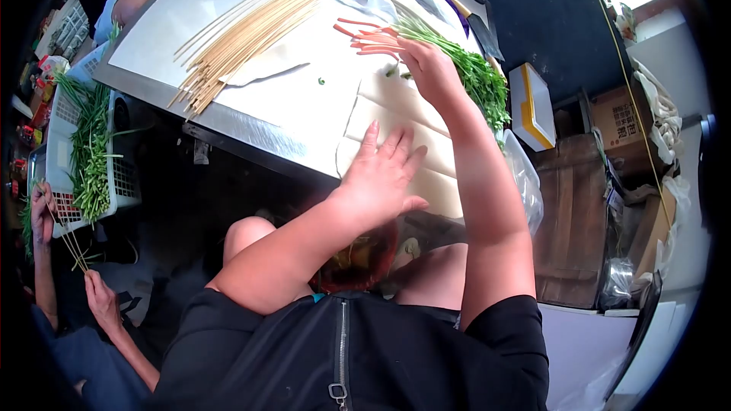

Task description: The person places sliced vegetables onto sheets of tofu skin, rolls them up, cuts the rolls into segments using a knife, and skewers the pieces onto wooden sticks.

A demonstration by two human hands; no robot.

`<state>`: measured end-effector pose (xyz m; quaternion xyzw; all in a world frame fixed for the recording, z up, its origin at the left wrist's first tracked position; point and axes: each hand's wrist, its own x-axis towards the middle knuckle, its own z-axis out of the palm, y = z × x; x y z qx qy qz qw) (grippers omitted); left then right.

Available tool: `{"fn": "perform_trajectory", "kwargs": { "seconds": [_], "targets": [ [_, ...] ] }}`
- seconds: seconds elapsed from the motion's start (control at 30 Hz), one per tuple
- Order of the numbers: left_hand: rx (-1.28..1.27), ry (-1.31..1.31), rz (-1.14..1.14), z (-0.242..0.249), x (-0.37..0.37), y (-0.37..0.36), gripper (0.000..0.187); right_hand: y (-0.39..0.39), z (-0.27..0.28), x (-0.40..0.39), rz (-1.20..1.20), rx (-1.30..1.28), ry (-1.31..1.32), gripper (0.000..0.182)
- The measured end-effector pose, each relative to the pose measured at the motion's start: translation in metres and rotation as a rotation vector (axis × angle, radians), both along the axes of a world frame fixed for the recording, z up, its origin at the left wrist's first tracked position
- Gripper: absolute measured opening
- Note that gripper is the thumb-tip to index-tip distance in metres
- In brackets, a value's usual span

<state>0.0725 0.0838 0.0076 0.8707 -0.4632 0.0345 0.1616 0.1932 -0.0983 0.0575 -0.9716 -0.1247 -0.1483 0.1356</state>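
The right hand (423,61), fingers spread, reaches onto the green chive bunch (464,68): light, limp, bruisable stalks, best gathered near their stem ends; the left hand (381,175) hovers flat, fingers spread, above the bench (251,125)

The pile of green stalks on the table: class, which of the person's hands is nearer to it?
The right hand is nearer; its fingers reach the green stalks at the pile's near end. The left hand is open and flat over the table edge, apart from the stalks.
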Motion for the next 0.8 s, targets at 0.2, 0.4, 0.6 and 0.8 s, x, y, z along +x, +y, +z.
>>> {"fn": "perform_trajectory", "kwargs": {
  "seconds": [0.2,0.4,0.6,0.8],
  "targets": [
    [-0.284,-0.101,0.044,-0.004,0.008,0.002,0.066,0.002,-0.034,0.056,0.019,-0.138,-0.109,0.031],
    [-0.396,-0.099,0.039,-0.003,0.010,0.003,0.055,0.010,-0.017,0.056,-0.123,-0.107,0.058,0.031],
    [-0.452,-0.085,0.034,0.001,0.011,0.003,0.047,0.006,-0.016,0.060,-0.034,-0.136,0.066,0.026],
    [-0.505,-0.045,0.018,0.003,0.011,0.002,0.043,0.013,-0.020,0.060,-0.029,0.024,0.059,0.025]
  ]
}}
